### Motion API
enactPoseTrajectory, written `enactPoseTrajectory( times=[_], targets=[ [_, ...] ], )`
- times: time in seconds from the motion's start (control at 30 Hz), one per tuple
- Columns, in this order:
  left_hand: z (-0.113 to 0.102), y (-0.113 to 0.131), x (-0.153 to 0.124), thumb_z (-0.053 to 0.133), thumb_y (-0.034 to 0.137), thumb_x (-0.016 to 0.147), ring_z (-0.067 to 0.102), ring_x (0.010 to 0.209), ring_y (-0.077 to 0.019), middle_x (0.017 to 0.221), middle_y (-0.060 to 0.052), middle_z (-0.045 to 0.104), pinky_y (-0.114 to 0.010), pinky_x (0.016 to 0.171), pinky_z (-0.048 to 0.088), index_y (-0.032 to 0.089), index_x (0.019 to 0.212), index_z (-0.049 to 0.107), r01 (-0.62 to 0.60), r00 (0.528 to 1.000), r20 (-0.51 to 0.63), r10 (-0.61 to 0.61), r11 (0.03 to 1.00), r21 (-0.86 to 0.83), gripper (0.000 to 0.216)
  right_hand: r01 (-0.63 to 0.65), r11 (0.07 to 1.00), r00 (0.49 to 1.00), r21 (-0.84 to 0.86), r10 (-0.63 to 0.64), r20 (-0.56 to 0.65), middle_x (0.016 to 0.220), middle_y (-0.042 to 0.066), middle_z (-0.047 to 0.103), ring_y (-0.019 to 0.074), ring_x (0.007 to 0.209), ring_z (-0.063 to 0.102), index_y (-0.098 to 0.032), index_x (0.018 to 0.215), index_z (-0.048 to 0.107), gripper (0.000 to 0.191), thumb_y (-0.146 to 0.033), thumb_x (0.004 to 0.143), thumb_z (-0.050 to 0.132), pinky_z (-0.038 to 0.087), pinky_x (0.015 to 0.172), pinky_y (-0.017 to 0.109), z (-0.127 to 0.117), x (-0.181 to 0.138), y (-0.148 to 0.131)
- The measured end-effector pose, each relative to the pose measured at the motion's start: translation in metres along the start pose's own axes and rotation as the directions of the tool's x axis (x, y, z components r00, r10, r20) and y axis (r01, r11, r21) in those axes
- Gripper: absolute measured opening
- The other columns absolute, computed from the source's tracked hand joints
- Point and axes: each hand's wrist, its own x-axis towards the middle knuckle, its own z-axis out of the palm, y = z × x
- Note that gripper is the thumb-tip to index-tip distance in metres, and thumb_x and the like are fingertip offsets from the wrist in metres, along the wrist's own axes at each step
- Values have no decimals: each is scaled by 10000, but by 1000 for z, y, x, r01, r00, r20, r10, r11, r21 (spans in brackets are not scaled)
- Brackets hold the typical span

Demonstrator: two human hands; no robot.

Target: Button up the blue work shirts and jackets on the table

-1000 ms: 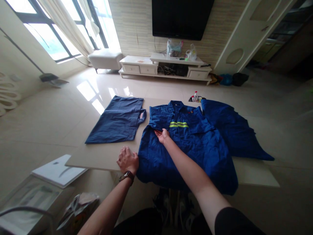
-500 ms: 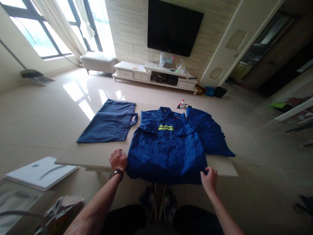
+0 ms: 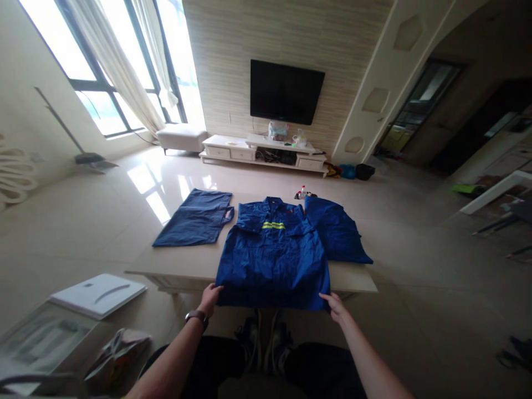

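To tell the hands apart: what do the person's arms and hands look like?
The left hand and right hand are ungloved. A dark band, likely a watch, circles the left wrist; the right is bare. Neither forearm shows a sleeve.

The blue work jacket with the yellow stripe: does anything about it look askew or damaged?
I see no damage. Only the work jacket's lower part seems a little odd: creased, it overhangs the near edge of the table, with the left hand and right hand holding its bottom corners.
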Motion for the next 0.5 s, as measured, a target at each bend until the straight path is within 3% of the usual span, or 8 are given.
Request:
enactPoseTrajectory(
  times=[0.1, 0.27, 0.4, 0.5],
  targets=[
    [-30, 27, -6, 745, 140, 738, 746, 759, -269, 725, -76, 724, -360, 690, 617, 171, 792, 643, 98, 991, 95, -93, 994, -50, 120, -5, 1000, 1000, 30, 5, -6, 679, 46, 766, 261, 609, 741, -207, 700, 689, 375, -268, 377, 870, 630, 633, 387, -5, -8, -30],
    [-87, 76, -30, 800, 213, 759, 736, 683, -217, 823, -64, 753, -320, 628, 613, 192, 1056, 640, 219, 965, 210, -158, 925, -311, 338, 113, 984, 992, 139, -119, 37, 870, 65, 805, 234, 757, 765, -168, 920, 715, 526, -327, 463, 920, 639, 724, 327, -26, -50, -86],
    [-120, 91, -61, 728, 221, 773, 677, 596, -185, 784, -62, 715, -300, 553, 583, 177, 949, 663, 110, 973, 230, -12, 901, -420, 193, 215, 958, 976, 191, -201, -89, 792, -15, 778, 211, 674, 743, -234, 1220, 630, 819, -322, 470, 948, 620, 628, 307, -43, -96, -114],
    [-143, 80, -88, 713, 187, 722, 686, 678, -205, 822, -89, 715, -328, 628, 602, 175, 892, 686, 6, 979, 190, 77, 916, -402, 172, 214, 954, 976, 211, -203, -72, 815, -14, 775, 207, 684, 744, -261, 1181, 659, 733, -329, 506, 935, 609, 612, 287, -57, -125, -118]
  ],
)
